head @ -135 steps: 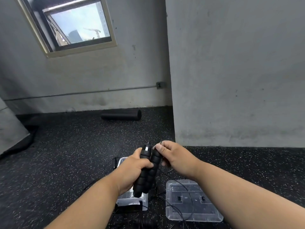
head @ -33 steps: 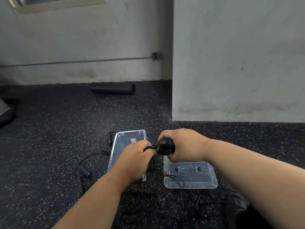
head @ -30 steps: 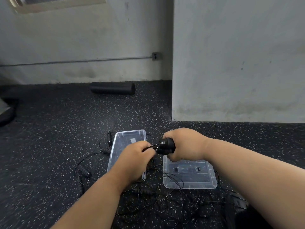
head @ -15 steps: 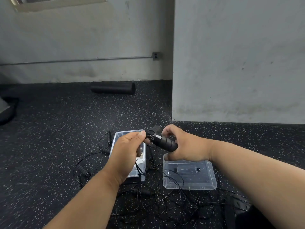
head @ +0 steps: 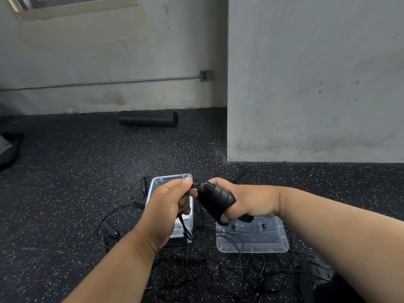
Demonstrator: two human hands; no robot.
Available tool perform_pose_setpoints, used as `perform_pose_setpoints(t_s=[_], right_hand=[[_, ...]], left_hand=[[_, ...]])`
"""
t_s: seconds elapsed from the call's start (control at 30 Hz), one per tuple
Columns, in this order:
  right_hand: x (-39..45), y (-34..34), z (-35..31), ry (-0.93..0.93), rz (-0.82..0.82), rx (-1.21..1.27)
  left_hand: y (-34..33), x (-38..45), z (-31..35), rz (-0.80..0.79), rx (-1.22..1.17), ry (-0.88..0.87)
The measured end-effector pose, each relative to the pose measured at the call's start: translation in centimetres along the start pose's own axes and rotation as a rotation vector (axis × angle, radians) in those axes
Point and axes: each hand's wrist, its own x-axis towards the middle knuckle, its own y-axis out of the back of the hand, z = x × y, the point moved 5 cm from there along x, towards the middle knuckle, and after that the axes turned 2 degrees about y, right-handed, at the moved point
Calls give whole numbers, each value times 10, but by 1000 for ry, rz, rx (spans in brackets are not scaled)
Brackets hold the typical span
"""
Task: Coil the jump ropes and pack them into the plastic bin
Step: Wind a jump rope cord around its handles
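My right hand (head: 249, 202) grips the black foam handles (head: 215, 199) of a jump rope, tilted up to the left. My left hand (head: 168, 206) pinches the thin black cord (head: 185, 228) right at the handles' metal tip, and the cord hangs down from my fist. The clear plastic bin (head: 156, 184) stands on the floor behind my left hand, mostly hidden by it. Its clear lid (head: 253, 239) lies flat to the right, under my right hand. More jump ropes (head: 209, 267) lie tangled on the floor in front of the bin and lid.
Loose black handles (head: 110, 230) and cords lie left of the bin on the black speckled floor. A black foam roller (head: 148, 119) rests by the far wall. A grey concrete pillar (head: 306, 84) stands behind the lid. A dark bag (head: 317, 278) sits at the lower right.
Earlier my left hand held both handles upright; now my right hand holds them, tilted more level and slightly lower than half a second ago. My left hand has taken the cord at their tip.
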Motion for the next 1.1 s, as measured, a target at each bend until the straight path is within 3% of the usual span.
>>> perform_pose_setpoints(t_s=[0.07, 0.17, 0.3, 0.43, 0.57, 0.7, 0.8, 0.93, 1.03, 1.1], right_hand=[[2, -2, -1, -22, 24, -42], [-1, 7, -11, -79, 154, -428], [-9, 10, -26, -134, 299, -893], [-8, 0, -37, -27, 367, -1167], [-2, -14, -38, 102, 385, -1333], [-10, -11, -43, 159, 439, -1239], [-9, -14, -45, 198, 426, -1229], [-12, -10, -45, 235, 462, -1203], [-27, 13, -55, 240, 768, -1205], [-35, 24, -58, 165, 873, -872]], left_hand=[[3, 0, 1, 16, 74, 7], [12, 1, 0, 20, 374, 36], [10, -1, -7, -94, 678, 71], [-7, -5, -11, -153, 908, 56], [-12, -3, -15, -17, 1174, -8], [-16, -6, -11, 74, 1162, -91], [-20, -5, -12, 58, 1169, -159], [-13, -2, -14, 82, 1130, -111], [5, 2, -5, 211, 840, -62], [12, 5, -2, 224, 437, 11]])
